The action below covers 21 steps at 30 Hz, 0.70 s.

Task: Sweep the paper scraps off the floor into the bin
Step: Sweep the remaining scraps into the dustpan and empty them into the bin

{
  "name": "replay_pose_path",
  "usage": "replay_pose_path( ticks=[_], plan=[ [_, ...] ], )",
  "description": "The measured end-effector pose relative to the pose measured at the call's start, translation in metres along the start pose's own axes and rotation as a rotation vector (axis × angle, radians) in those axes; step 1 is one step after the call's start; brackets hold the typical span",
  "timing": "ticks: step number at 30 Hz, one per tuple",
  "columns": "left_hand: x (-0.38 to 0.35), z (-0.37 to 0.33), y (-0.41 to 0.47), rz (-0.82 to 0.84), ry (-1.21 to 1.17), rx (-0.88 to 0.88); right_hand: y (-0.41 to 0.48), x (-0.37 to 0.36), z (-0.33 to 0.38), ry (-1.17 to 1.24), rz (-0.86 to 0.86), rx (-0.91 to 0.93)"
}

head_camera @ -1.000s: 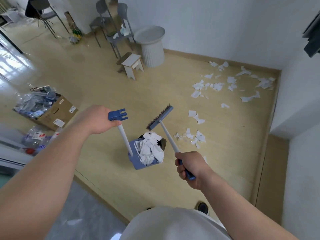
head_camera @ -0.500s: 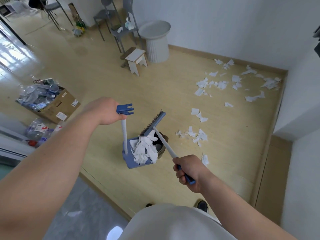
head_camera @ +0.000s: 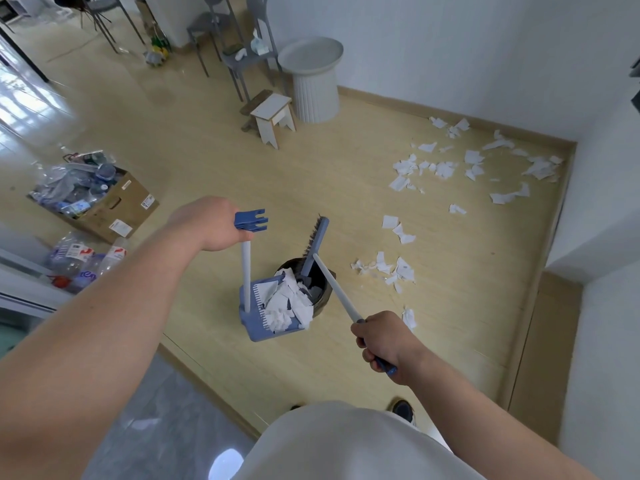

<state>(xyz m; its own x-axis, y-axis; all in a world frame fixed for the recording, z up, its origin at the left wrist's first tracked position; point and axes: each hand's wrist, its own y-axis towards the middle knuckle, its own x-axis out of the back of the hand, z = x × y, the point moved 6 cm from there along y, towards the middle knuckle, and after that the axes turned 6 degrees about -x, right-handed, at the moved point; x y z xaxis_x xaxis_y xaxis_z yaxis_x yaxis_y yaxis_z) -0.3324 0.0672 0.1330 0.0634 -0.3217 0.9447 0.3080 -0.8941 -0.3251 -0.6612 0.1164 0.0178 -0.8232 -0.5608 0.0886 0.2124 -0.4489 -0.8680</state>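
Fingers (head_camera: 365, 351) of the right hand (head_camera: 384, 344) clench the white-sticked blue broom (head_camera: 337, 292). The outstretched left hand (head_camera: 207, 225) seems to grip the blue plastic long-handled dustpan (head_camera: 258, 332), its fingers hidden. The pan tips against the small dark round bin (head_camera: 323, 299), heaped with white torn paper scraps (head_camera: 287, 303); more scraps lie on the floor.

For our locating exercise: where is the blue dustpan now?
Head view, centre: the blue plastic dustpan tilts at the dark round bin, left of it, handle gripped by the left hand.
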Motion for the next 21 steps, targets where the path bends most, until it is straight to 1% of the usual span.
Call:
replay_pose_path(
  ticks=[2,7,10,16,21],
  plan=[
    [0.0,0.001,0.001,-0.003,0.006,-0.001,-0.003,0.002,0.002,0.015,0.003,0.009],
    [0.001,0.002,0.004,-0.001,0.012,-0.003,-0.01,-0.001,0.009,0.16,0.065,0.027],
    [0.003,0.001,0.004,0.003,0.015,-0.004,-0.01,-0.007,0.01,0.182,0.076,0.03],
    [0.007,0.004,0.004,0.001,0.008,-0.016,-0.003,-0.012,0.007,0.115,0.048,0.027],
    [0.007,0.007,0.002,0.006,-0.016,-0.007,0.008,-0.009,-0.001,0.011,-0.008,0.031]
  ],
)
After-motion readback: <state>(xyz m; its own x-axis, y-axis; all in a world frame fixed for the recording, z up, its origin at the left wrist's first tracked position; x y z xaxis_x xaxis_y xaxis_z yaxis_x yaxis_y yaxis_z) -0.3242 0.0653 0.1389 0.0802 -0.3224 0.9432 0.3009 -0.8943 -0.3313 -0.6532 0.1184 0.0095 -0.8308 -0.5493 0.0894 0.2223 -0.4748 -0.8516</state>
